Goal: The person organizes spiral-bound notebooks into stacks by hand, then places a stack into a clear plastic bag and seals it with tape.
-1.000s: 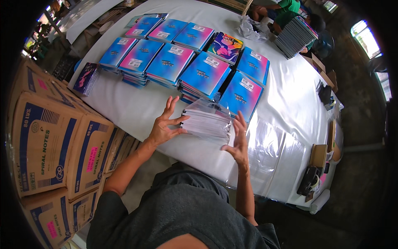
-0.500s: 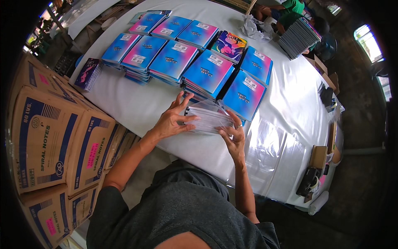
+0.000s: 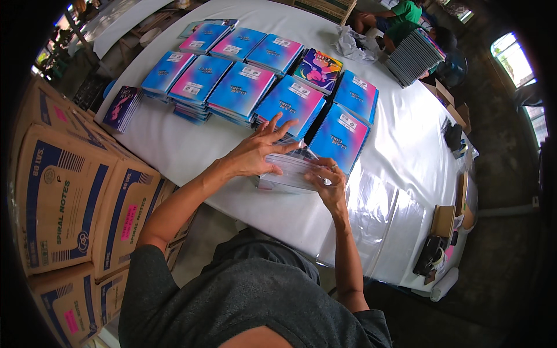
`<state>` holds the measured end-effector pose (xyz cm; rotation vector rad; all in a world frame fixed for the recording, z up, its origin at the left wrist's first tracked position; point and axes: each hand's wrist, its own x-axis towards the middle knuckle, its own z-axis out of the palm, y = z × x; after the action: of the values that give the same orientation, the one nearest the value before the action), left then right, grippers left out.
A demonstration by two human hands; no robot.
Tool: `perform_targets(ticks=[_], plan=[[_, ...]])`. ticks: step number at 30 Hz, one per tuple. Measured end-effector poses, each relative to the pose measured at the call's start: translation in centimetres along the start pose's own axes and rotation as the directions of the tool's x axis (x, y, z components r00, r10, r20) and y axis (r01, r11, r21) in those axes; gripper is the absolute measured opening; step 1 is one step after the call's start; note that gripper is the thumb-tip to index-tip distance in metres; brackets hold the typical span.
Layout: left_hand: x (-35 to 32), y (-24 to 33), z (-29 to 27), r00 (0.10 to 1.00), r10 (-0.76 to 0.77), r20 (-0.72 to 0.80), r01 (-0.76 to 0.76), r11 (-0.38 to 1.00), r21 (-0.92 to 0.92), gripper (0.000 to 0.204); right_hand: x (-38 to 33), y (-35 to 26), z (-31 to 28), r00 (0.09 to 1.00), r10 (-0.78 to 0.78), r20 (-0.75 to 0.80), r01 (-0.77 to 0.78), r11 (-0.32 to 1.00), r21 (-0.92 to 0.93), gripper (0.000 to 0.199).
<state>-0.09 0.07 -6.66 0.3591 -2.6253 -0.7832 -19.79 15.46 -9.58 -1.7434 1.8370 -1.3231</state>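
A pack in a clear plastic bag stands on edge at the table's near side, just before the notebook stacks. Its contents look like a pale-edged block of notebooks, blurred by the plastic. My left hand is at the pack's left end, fingers spread wide over the loose plastic, thumb against its side. At the other end, my right hand grips the bag with bent fingers and thumb. Right behind lie blue-and-pink spiral notebooks in stacks, the closest almost touching my left fingertips.
Cartons are piled at the left. Clear plastic sheets lie on the white-covered table to the right. A dark notebook stack stands at the left edge. Beyond, a person in green sits near a tall notebook stack.
My left hand has opened from a pinch at the bag's edge and spread its fingers farther right over the plastic. The pack has tilted and sits slightly lower; my right hand still grips it.
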Motion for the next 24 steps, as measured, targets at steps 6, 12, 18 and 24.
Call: perform_targets(ticks=[6,12,18,24], plan=[[-0.3,-1.1,1.1,0.978,-0.181,-0.099,0.132,0.919,-0.372,0.093,1.0,0.3,0.2,0.999,0.043,-0.01,-0.042,0.999,0.028,0.032],[0.2,-4.2,2.0,0.884,-0.263,0.386,0.465,0.431,-0.773,0.083,2.8,-0.4,-0.9,0.892,0.38,0.245,-0.451,0.784,0.426,0.038],[1.3,-4.0,1.0,0.813,-0.199,0.547,0.575,0.418,-0.703,0.048,3.4,0.3,-0.9,0.825,0.447,0.347,-0.564,0.694,0.447,0.019],[1.0,-4.7,1.3,0.794,-0.213,0.569,0.592,0.481,-0.647,0.032,3.1,0.6,-0.5,0.849,0.363,0.383,-0.524,0.667,0.529,0.023]])
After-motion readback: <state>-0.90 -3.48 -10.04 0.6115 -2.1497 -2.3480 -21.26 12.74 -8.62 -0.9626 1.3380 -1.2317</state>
